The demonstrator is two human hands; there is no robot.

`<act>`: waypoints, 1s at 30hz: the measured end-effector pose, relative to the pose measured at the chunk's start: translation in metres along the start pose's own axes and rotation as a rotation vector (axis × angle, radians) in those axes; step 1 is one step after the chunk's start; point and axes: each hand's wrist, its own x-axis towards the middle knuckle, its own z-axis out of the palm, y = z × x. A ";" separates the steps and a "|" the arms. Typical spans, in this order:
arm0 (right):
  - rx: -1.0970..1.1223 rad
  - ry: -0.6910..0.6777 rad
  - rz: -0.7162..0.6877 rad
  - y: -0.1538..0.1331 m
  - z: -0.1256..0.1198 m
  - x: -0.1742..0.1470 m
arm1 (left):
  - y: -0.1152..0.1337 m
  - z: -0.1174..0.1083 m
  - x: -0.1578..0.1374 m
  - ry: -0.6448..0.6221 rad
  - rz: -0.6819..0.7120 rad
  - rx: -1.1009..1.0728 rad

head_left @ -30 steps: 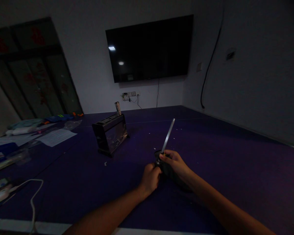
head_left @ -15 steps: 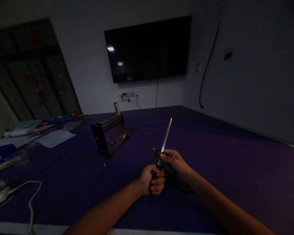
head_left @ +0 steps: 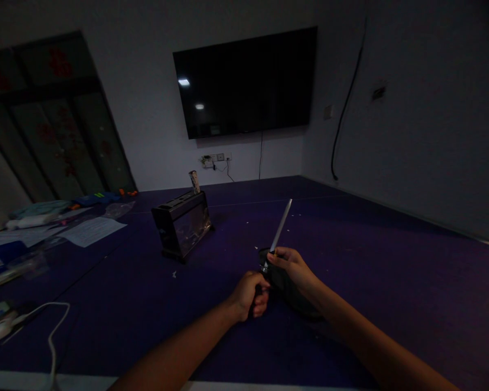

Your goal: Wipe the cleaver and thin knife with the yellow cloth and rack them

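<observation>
A slim silver metal rod (head_left: pixel 281 225) points up and away, leaning right, with a shiny collar (head_left: pixel 264 267) near its lower end. My right hand (head_left: pixel 289 263) is closed, pinching the rod's base between thumb and fingers. Just below and left of it, my left hand (head_left: pixel 251 297) is curled around the dark lower end, which its fingers mostly hide. Behind and beneath my right wrist lies a dark, soft-looking item (head_left: pixel 295 301); what it is cannot be made out in the dim light.
A black knife block (head_left: pixel 183 222) with clear sides and one patterned handle (head_left: pixel 194 182) stands left of centre on the purple tabletop (head_left: pixel 236 239). Papers (head_left: pixel 93 231), plastic bags and a white cable (head_left: pixel 51 339) lie at left. A television (head_left: pixel 248 84) hangs on the far wall.
The rod has tilted further right, its tip shifting right and slightly down. My left hand has turned and shifted slightly left and up. My right hand stays nearly in place.
</observation>
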 end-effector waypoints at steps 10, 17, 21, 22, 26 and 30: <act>0.027 -0.034 -0.010 -0.007 -0.008 0.004 | 0.014 -0.003 -0.005 -0.541 -0.190 -0.362; 0.024 -0.003 -0.020 -0.005 -0.011 0.005 | 0.007 0.000 0.000 -0.270 -0.126 -0.149; 0.022 0.021 -0.022 -0.002 -0.013 0.007 | 0.002 0.006 0.002 0.133 0.064 0.190; 0.021 0.027 -0.023 -0.002 -0.014 0.007 | 0.002 0.008 0.002 0.241 0.137 0.302; 0.012 0.054 -0.028 -0.001 -0.015 0.008 | 0.002 0.011 0.002 0.460 0.313 0.553; 0.007 0.053 -0.017 -0.003 -0.014 0.008 | 0.003 0.007 0.000 0.169 0.050 0.226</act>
